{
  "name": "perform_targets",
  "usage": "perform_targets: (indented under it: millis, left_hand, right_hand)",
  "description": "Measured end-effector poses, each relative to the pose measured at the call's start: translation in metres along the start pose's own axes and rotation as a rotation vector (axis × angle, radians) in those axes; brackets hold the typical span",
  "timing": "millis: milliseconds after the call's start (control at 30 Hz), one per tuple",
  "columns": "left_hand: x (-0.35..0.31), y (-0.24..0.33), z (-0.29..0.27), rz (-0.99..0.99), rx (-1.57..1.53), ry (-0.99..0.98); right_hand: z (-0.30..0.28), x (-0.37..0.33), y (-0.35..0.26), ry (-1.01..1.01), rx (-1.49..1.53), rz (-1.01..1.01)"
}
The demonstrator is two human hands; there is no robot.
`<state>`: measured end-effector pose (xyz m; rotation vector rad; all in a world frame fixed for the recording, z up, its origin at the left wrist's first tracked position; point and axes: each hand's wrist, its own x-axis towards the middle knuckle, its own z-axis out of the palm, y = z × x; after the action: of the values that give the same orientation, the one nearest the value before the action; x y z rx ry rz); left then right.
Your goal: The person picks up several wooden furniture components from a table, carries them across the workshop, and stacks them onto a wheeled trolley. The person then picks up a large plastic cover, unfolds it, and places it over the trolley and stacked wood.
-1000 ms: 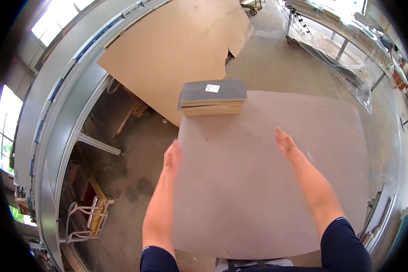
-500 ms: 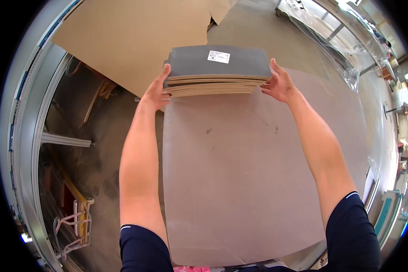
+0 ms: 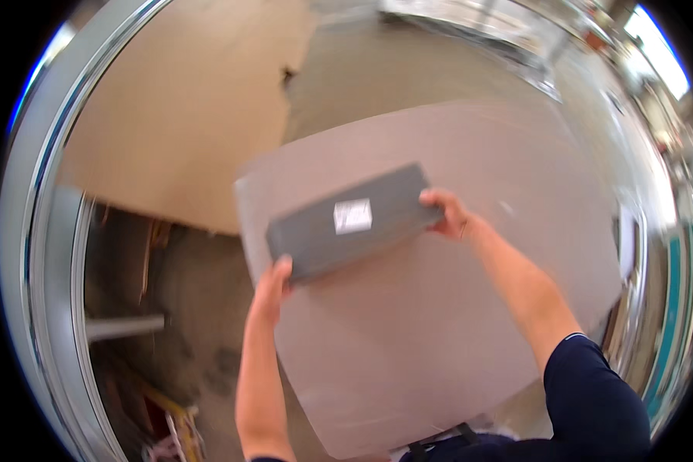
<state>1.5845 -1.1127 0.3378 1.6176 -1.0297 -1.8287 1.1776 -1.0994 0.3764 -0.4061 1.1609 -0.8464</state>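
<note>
Between my two hands is a stack of grey rectangular boards [image 3: 393, 202], its top face carrying a white paper label [image 3: 353, 216]. My left hand [image 3: 273, 286] grips the stack's near left corner, thumb on top. At the right end, my right hand [image 3: 446, 212] holds it with the thumb over the upper face and the fingers around the edge. The stack is over a large greyish-pink sheet [image 3: 408, 339]; whether it touches the sheet, I cannot tell. Motion blurs the picture, and the layered edges of the boards are mostly out of sight.
A large brown sheet [image 3: 185, 100] lies at the far left. Along the left side runs a metal frame [image 3: 54, 254], with a short bar [image 3: 125, 328] jutting out. At the far right is a rack with plastic film [image 3: 508, 54]. A teal-and-white item [image 3: 670, 308] stands at right.
The stack has come nearer to me and tilted, its right end now farther away. Its side layers no longer show. Both hands have moved with it, and the view has turned.
</note>
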Motion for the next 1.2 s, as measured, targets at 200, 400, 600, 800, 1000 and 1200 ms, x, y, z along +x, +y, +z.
perform_targets:
  millis: [200, 400, 600, 800, 1000, 1200]
  left_hand:
    - [-0.163, -0.069, 0.111, -0.055, -0.156, -0.246]
    - [-0.198, -0.146, 0.221, -0.123, -0.066, -0.318]
    - [-0.264, -0.144, 0.321, -0.277, -0.042, -0.441]
    - [-0.322, -0.143, 0.471, -0.263, 0.149, -0.658]
    - [-0.337, -0.132, 0.651, -0.352, 0.343, -0.953]
    - [-0.336, -0.136, 0.832, -0.399, 0.569, -1.031]
  right_hand:
    - [-0.079, -0.199, 0.116, 0.012, 0.059, 0.214]
    - [-0.129, -0.342, 0.197, 0.175, 0.264, -0.013]
    - [-0.184, -0.434, 0.294, 0.205, 0.448, -0.270]
    - [-0.239, -0.577, 0.352, 0.355, 0.703, -0.357]
    - [-0.290, -0.680, 0.375, 0.638, 0.935, -0.450]
    - [-0.385, -0.741, 0.362, 0.824, 1.009, -0.594]
